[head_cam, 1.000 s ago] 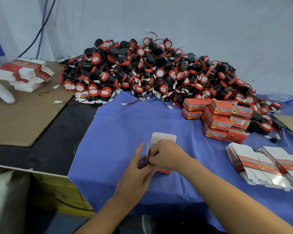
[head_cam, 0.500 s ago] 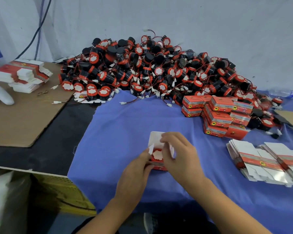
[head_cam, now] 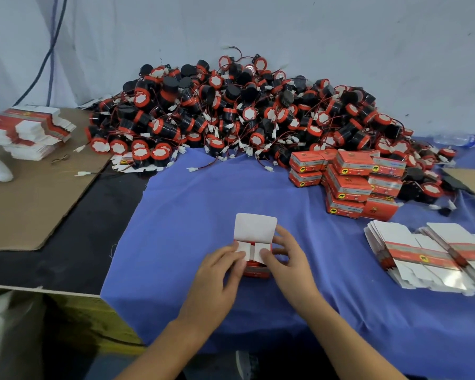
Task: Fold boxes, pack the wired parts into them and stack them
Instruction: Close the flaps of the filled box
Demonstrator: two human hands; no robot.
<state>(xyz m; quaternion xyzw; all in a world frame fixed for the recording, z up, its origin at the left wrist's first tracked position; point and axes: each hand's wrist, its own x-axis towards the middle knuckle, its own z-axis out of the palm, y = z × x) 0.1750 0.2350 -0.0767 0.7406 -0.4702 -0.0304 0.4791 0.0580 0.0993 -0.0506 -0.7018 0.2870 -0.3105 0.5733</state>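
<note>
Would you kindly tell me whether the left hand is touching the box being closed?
Touching. The head view shows the left hand gripping the box, its thumb pressed flat on the left white flap.

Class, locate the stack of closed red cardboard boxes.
Head view, right of centre: the red box stack sits on the blue cloth, against the heap of black-and-red wired parts.

Bare forearms (head_cam: 173,338), left hand (head_cam: 220,272), right hand (head_cam: 288,266)
</note>
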